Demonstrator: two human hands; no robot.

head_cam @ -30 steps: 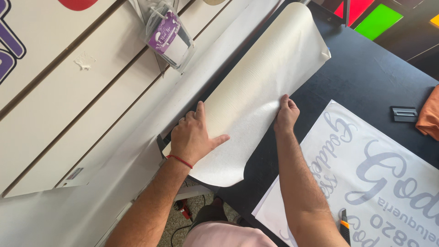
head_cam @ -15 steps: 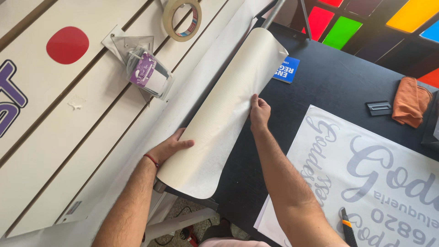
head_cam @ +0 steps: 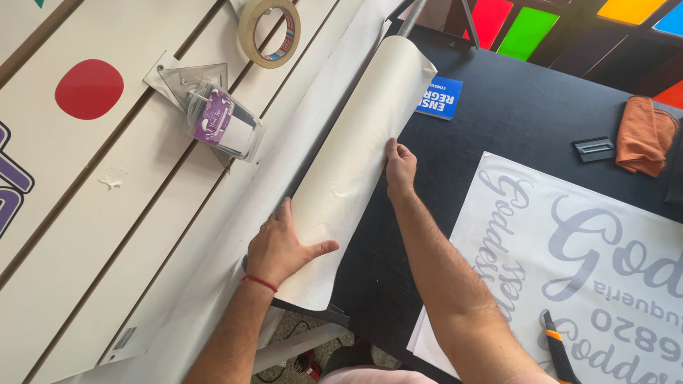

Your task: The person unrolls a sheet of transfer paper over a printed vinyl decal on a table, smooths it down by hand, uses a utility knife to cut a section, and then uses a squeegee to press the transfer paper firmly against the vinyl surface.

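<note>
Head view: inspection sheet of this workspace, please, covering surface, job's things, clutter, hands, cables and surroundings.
Surface: black table, beside a white slatted board.
Job's things: cream paper roll lying along the table's edge.
Clutter: tape ring, clear triangle ruler, clear cup with purple label, blue card, orange cloth, small grey block, utility knife, white lettered sheet.
Hands: left hand flat on the roll's near end; right hand on its right edge.
Cables: thin dark cords on the floor under the table.
Surroundings: coloured panels behind.
</note>
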